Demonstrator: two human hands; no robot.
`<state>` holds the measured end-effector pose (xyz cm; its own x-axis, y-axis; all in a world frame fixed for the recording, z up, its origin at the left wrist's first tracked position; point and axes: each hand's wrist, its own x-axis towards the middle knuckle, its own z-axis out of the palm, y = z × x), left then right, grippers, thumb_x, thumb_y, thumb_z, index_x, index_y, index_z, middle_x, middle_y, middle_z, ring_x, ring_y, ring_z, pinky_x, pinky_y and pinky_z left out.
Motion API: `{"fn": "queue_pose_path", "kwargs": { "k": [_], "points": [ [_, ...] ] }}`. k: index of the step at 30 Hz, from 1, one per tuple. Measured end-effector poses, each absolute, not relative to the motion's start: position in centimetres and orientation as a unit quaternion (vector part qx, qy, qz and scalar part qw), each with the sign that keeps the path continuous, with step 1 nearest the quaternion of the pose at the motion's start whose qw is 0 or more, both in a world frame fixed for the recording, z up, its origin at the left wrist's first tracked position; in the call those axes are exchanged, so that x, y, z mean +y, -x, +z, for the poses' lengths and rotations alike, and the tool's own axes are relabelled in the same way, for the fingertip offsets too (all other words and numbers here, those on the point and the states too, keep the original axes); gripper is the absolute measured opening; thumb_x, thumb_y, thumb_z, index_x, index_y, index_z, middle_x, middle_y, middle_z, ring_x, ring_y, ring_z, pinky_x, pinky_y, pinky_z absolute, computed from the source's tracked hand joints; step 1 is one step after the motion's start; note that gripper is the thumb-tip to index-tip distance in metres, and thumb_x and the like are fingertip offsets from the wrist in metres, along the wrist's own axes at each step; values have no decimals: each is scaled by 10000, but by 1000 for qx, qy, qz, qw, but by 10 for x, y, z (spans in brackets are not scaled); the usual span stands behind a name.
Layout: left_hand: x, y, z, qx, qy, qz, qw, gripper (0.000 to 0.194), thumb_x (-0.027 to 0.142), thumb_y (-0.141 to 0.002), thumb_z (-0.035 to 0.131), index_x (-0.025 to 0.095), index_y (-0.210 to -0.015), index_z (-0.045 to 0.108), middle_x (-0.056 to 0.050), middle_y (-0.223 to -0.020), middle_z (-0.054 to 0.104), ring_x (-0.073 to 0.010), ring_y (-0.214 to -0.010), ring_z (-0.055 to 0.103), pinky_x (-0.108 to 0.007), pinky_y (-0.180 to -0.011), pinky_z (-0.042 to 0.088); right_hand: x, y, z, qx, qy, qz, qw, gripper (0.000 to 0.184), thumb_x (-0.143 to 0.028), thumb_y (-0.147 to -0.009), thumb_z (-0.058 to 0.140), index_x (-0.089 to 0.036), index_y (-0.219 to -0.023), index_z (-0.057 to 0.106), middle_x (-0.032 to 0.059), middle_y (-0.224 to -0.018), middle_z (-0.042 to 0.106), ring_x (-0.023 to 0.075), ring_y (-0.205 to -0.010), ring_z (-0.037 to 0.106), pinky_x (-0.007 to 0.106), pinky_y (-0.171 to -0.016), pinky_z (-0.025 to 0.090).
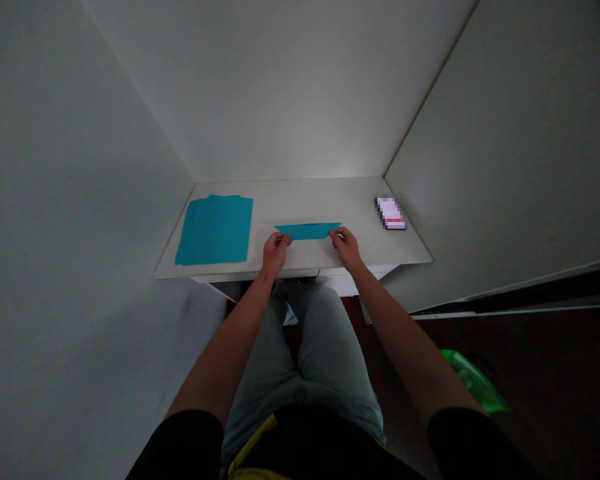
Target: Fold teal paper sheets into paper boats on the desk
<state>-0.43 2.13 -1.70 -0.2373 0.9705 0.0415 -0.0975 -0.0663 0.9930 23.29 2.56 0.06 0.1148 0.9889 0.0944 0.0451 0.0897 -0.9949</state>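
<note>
A folded piece of blue paper (309,231) spans the gap between my hands over the middle of the white table. It is long and narrow, with slanted ends that are wider along the far edge. My left hand (276,252) pinches its near left corner between thumb and fingers. At the near right corner, my right hand (347,247) grips the paper the same way. To the left of my left hand lies a stack of flat blue sheets (215,230), their edges slightly out of line.
The white table (300,197) stands against walls at the back and both sides. A phone (391,213) with a lit, blurred screen lies at its right end. Below on the right, a bright green plastic bag (475,381) rests near the dark floor.
</note>
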Motion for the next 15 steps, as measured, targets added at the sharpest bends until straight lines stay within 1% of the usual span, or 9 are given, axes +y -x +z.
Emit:
{"fn": "queue_pose_path", "kwargs": {
  "k": [7,11,15],
  "points": [
    [22,3,-19,492,-433,598,462,470,629,-884,783,220,-864,551,11,-842,685,-190,-876,791,-322,-866,613,26,-233,-1,-518,516,429,531,537,-757,-784,739,-277,-852,509,-68,-627,449,147,-592,467,291,-569,406],
    [21,3,-16,497,-434,593,462,496,656,-887,778,222,-861,539,12,-832,680,-201,-885,802,-339,-869,624,27,-234,-1,-530,520,416,525,543,-780,-806,704,-281,-859,495,-64,-631,439,151,-588,462,297,-567,405],
    [20,4,-13,496,-443,586,462,505,668,-873,782,218,-855,553,-7,-843,705,-206,-885,799,-363,-884,628,27,-235,-2,-529,521,411,529,535,-776,-813,700,-277,-865,515,-63,-643,439,149,-593,461,294,-570,403]
  ]
}}
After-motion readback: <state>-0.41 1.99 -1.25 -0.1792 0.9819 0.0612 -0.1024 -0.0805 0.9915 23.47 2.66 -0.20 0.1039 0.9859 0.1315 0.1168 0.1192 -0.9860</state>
